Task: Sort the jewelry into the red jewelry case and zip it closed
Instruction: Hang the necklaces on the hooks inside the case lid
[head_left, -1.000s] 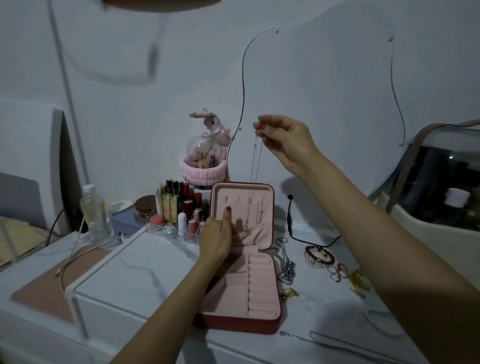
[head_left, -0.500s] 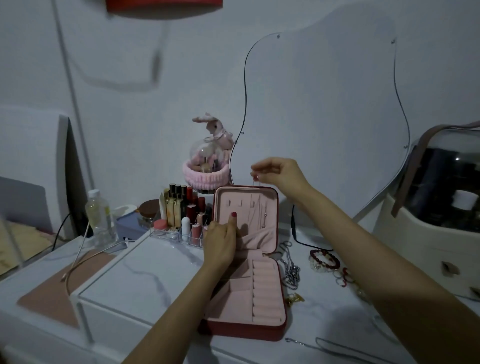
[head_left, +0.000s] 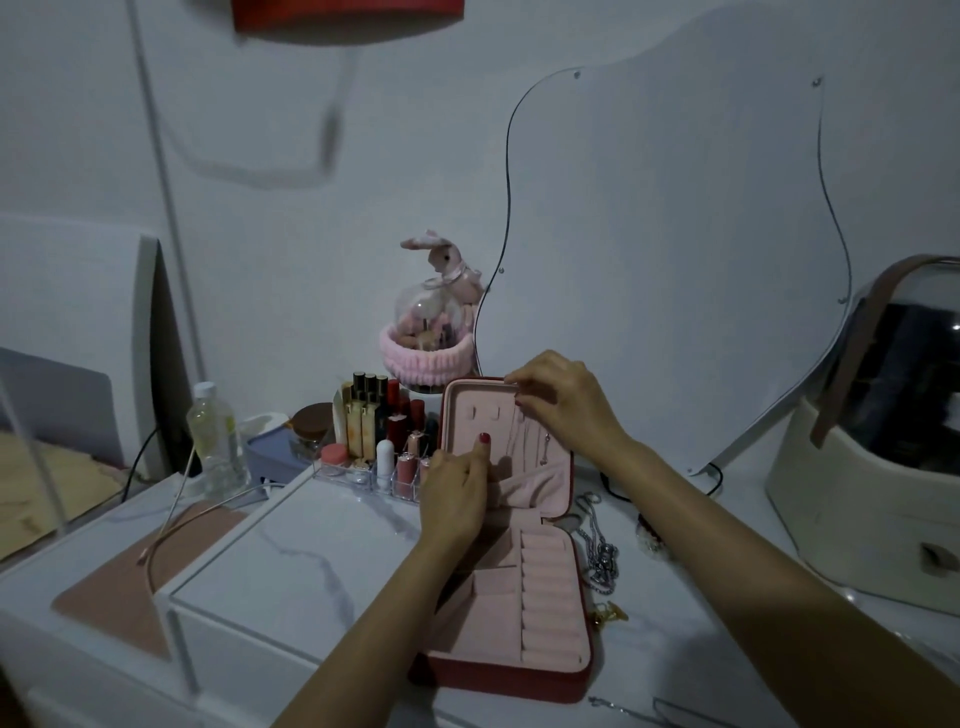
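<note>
1. At the top of the upright lid: right hand (head_left: 563, 410) down from its high hold of a second ago, fingertips pinched on the top of the thin necklace (head_left: 515, 441), right at the lid's upper edge by the hooks.
2. Down the pink lining: chain no longer dangling in open air above the red jewelry case (head_left: 511, 561), now hanging flat against the lid panel (faint and hard to trace in this dim light).
3. Lower on that panel: left hand (head_left: 457, 493) in the same place as before, forefinger straight and pressing the lining, other fingers loosely curled near the gathered pocket, gripping nothing visible.
4. Meaning for the job: necklace about to be hooked, or so it looks; whether already caught on a hook, impossible to tell.
5. On the white tabletop (head_left: 322, 561) to the right of the case: silver chain (head_left: 600, 551), beaded bracelet (head_left: 649, 540) and a gold piece (head_left: 608, 613) waiting outside.
6. Verdict: plenty left to sort, zip nowhere near.
</note>
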